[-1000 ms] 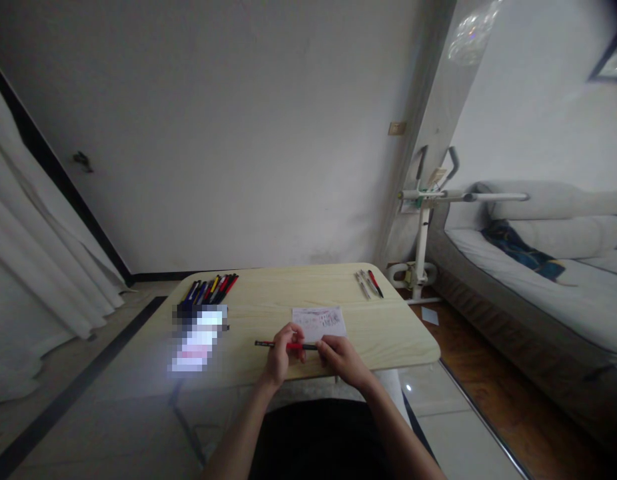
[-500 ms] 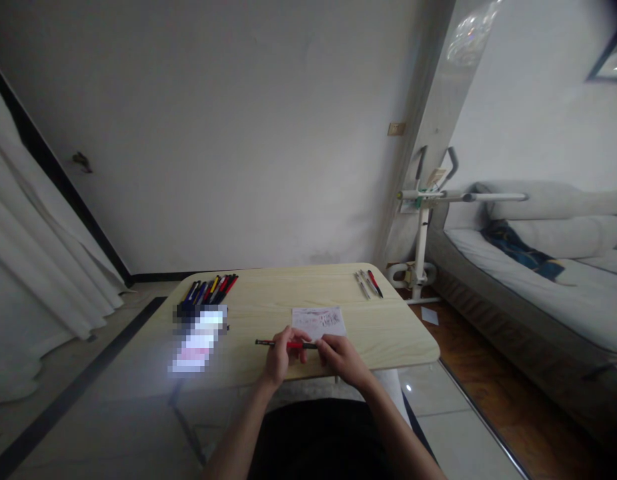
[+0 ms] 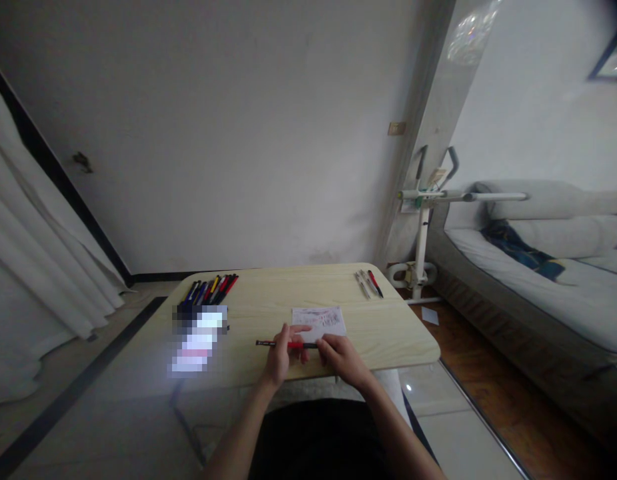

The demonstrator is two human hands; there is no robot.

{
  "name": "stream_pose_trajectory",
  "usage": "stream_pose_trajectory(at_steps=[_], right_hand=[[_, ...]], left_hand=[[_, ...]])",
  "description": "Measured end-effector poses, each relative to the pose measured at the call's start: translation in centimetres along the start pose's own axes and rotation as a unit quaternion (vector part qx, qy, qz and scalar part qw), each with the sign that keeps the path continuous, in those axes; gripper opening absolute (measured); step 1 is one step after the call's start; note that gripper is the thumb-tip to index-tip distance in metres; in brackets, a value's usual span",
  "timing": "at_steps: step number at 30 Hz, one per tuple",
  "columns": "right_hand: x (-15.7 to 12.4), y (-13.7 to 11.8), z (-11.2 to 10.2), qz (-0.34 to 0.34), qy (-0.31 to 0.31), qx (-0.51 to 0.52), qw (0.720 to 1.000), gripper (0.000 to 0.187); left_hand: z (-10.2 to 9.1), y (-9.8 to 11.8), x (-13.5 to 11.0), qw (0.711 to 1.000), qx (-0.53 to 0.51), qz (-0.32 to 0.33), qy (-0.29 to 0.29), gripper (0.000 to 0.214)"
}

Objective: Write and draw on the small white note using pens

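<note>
A red and black pen point(image 3: 296, 345) lies crosswise between my hands, just above the near edge of the table. My left hand point(image 3: 280, 357) holds its barrel, with a finger stretched out over the paper. At the pen's right end, my right hand point(image 3: 341, 357) is closed on the black tip or cap; which of the two is hidden by the fingers. Behind the hands lies a white sheet of paper point(image 3: 316, 320) marked with dark and reddish scribbles.
Several pens point(image 3: 211, 290) lie in a row at the table's point(image 3: 283, 287) far left. Nearer sits a pixelated bright object point(image 3: 198, 340). Two silvery pens and a red and black one point(image 3: 374, 283) lie far right. An exercise machine point(image 3: 421, 240) and a sofa point(image 3: 538, 247) stand beyond.
My left index finger has lifted and straightened away from the pen. The pen and my right hand have stayed almost in place.
</note>
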State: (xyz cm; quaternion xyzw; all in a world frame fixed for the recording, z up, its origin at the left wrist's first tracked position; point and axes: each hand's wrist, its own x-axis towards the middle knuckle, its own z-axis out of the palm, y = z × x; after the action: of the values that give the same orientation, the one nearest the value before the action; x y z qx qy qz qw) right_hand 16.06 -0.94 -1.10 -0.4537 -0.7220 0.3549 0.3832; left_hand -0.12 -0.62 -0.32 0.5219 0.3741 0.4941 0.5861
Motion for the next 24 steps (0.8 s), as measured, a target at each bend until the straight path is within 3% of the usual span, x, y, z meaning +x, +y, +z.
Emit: stream_pose_trajectory(at_steps=[12, 18, 24], right_hand=[[-0.1, -0.3, -0.3, 0.004, 0.005, 0.047, 0.999, 0.042], [-0.1, -0.4, -0.5, 0.006, 0.033, 0.065, 0.997, 0.041], [0.2, 0.2, -0.6, 0.009, 0.059, 0.09, 0.994, 0.042]], left_hand=[[-0.1, -0.1, 0.0, 0.998, 0.054, 0.016, -0.005, 0.063], [0.1, 0.3, -0.2, 0.993, 0.119, 0.002, 0.015, 0.052], [0.3, 0.9, -0.5, 0.978, 0.199, 0.056, -0.005, 0.037]])
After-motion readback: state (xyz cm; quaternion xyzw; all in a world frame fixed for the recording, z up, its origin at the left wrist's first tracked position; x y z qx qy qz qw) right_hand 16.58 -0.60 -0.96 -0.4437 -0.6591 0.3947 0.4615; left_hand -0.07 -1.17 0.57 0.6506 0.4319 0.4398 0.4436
